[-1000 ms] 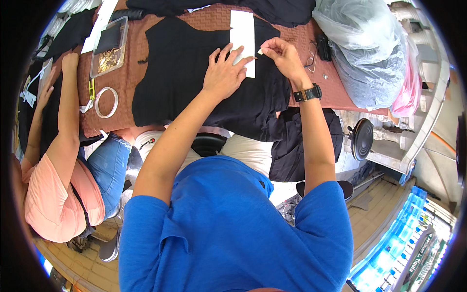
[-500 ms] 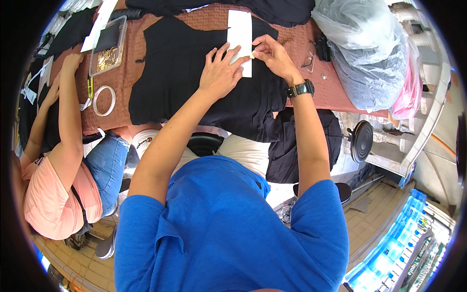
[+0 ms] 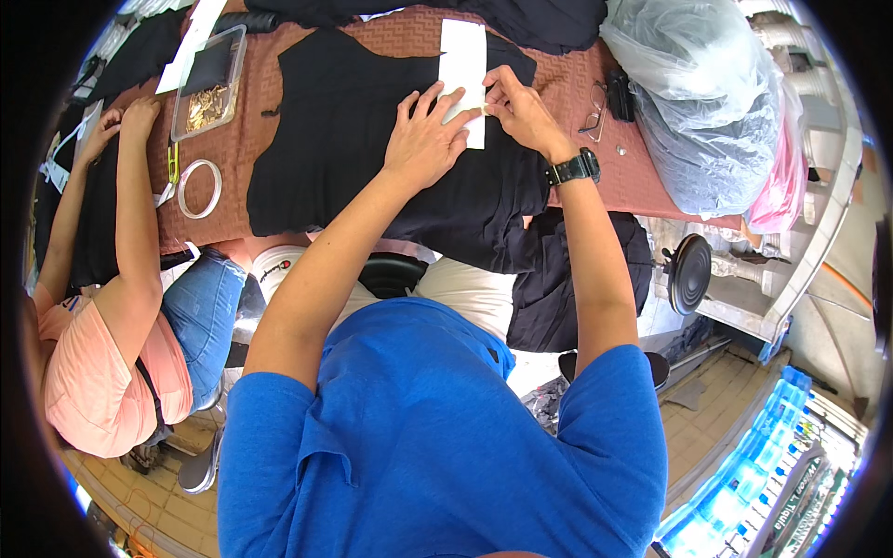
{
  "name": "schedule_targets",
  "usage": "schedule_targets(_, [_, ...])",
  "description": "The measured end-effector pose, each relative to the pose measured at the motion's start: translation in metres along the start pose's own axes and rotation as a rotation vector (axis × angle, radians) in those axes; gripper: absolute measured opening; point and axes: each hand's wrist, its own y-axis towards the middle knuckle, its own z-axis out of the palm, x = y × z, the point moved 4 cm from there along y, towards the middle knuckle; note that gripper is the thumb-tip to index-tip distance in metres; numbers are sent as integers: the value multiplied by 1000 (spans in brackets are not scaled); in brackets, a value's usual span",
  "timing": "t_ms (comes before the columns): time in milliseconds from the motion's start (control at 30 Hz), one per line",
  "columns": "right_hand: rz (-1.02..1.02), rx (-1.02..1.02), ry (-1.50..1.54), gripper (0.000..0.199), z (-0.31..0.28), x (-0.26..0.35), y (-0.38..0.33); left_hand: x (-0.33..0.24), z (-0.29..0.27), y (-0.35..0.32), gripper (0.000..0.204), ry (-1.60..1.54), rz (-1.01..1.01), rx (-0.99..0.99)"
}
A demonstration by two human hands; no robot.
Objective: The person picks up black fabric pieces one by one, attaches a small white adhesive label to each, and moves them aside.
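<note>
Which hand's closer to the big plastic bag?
Right. The right hand is left of the plastic bag, by the white strip; the left hand is farther left, partly on it.

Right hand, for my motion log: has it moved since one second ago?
Yes. The right hand has moved left, away from the glasses, to the right edge of the white strip.

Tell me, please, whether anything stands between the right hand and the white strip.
Nothing visible does: the right hand is at the right edge of the white strip, and the left hand rests partly on it.
</note>
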Motion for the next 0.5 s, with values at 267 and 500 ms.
schedule_targets(267, [-32,42,-55,35,0,-1,4,0,-1,0,38,-14,5,-18])
schedule_targets(500, [-79,54,-95,34,0,2,6,0,-1,0,37,-28,2,-34])
